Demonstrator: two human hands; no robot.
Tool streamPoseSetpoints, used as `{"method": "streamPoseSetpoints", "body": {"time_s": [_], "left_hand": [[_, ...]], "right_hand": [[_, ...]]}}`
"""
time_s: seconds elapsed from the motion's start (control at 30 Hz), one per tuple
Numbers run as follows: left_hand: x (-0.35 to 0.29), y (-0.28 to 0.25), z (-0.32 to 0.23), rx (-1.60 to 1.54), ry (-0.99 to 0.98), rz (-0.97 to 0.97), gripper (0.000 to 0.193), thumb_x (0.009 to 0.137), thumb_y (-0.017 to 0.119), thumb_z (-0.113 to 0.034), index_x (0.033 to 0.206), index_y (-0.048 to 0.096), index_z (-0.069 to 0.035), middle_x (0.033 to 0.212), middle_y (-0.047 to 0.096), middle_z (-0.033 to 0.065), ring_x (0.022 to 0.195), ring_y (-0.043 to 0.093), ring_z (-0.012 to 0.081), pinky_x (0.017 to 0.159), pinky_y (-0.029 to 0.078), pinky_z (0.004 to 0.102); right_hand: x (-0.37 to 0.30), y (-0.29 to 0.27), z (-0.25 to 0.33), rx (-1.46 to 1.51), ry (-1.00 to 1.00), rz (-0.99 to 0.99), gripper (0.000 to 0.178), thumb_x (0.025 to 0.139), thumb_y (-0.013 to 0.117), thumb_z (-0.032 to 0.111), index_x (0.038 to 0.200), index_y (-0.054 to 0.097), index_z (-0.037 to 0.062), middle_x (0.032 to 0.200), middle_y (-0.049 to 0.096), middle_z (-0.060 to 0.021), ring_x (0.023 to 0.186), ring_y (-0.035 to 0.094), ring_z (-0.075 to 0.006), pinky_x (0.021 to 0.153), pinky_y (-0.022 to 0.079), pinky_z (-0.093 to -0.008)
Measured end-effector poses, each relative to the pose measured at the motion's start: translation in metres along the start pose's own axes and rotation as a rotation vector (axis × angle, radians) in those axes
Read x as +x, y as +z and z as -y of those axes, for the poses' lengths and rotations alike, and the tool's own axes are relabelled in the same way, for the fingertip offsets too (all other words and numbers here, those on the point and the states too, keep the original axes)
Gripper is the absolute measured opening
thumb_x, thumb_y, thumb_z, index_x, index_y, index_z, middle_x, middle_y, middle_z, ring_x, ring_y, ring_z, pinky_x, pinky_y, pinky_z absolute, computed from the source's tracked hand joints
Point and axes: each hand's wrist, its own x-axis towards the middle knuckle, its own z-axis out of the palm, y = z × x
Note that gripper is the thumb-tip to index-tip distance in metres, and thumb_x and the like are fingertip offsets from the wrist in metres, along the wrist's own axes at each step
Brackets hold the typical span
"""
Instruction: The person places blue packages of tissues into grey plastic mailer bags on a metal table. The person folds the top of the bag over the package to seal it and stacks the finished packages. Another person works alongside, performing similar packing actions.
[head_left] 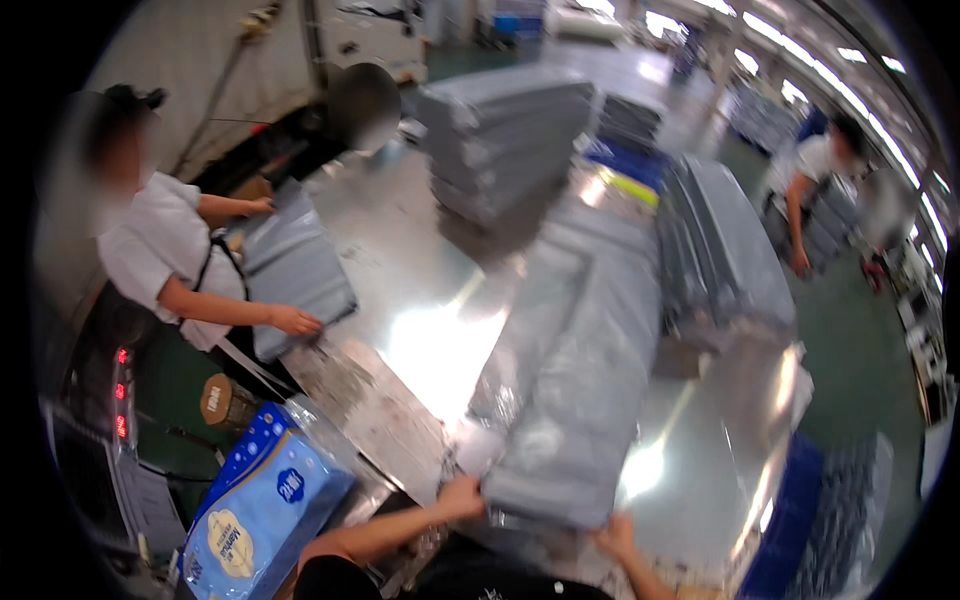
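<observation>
A long grey plastic-wrapped bundle (575, 370) lies flat on a shiny metal table (660, 480), its near end toward me. My left hand (460, 498) is closed at its near left corner, pinching the plastic edge. At the near right corner my right hand (615, 537) grips the edge; its fingertips are partly hidden. Loose clear film shows beside the left hand. Along the bundle's right side leans a stack of similar grey bundles (725, 245).
A tall grey stack (505, 140) stands at the table's far side. On the left, a co-worker (170, 250) holds a grey wrapped pack (295, 265); another person (815, 185) carries one at right. A blue printed package (265, 510) sits near left, dark-blue packs (785, 510) near right.
</observation>
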Motion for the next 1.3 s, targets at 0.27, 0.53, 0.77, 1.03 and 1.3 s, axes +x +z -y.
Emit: {"method": "streamPoseSetpoints", "body": {"time_s": [0.27,0.53,0.77,1.03,1.3], "left_hand": [[0.046,0.076,0.055,-0.686,0.074,-0.038,0.017,0.08,0.061,-0.011,0.094,0.062,-0.001,0.067,0.063,0.0099,0.061,0.063,0.0179,0.055,0.05,0.0337],[0.013,0.095,0.07,-0.642,0.087,0.046,0.007,0.085,0.06,-0.005,0.089,0.055,-0.002,0.074,0.063,0.0062,0.07,0.066,0.0149,0.06,0.05,0.027],[0.006,0.065,0.045,-0.969,0.214,0.151,0.005,0.09,0.055,-0.004,0.089,0.051,-0.005,0.08,0.055,-0.0003,0.076,0.06,0.011,0.071,0.05,0.0262],[0.034,0.071,0.038,-0.202,0.099,-0.404,0.032,0.076,0.066,-0.027,0.097,0.062,-0.002,0.085,0.066,0.0183,0.081,0.066,0.033,0.071,0.05,0.0386],[0.01,0.075,0.07,-0.452,0.037,-0.446,0.032,0.074,0.073,-0.03,0.091,0.067,-0.004,0.078,0.069,0.0143,0.072,0.069,0.0263,0.065,0.054,0.0359]], "right_hand": [[-0.023,0.041,-0.03,0.181,0.279,-0.538,0.028,0.079,0.074,0.022,0.093,0.065,0.0002,0.091,0.068,-0.0122,0.077,0.064,-0.0227,0.067,0.049,-0.0326],[-0.008,0.078,0.073,0.185,-0.347,-0.455,0.018,0.082,0.064,0.015,0.088,0.06,-0.0017,0.093,0.064,-0.0206,0.078,0.062,-0.035,0.067,0.048,-0.0447],[0.073,0.07,0.081,0.18,-0.182,-0.327,0.023,0.085,0.052,0.012,0.098,0.063,-0.0035,0.092,0.062,-0.0312,0.086,0.057,-0.0498,0.076,0.046,-0.055],[0.087,0.109,0.068,-0.076,-0.227,-0.224,0.045,0.09,0.05,0.022,0.131,0.051,0.0033,0.135,0.046,-0.0269,0.125,0.04,-0.0474,0.107,0.029,-0.0521],[0.073,0.096,0.137,0.062,-0.194,-0.01,0.031,0.09,0.057,0.03,0.109,0.067,0.0079,0.094,0.067,-0.0222,0.084,0.065,-0.04,0.074,0.051,-0.0456]]}}
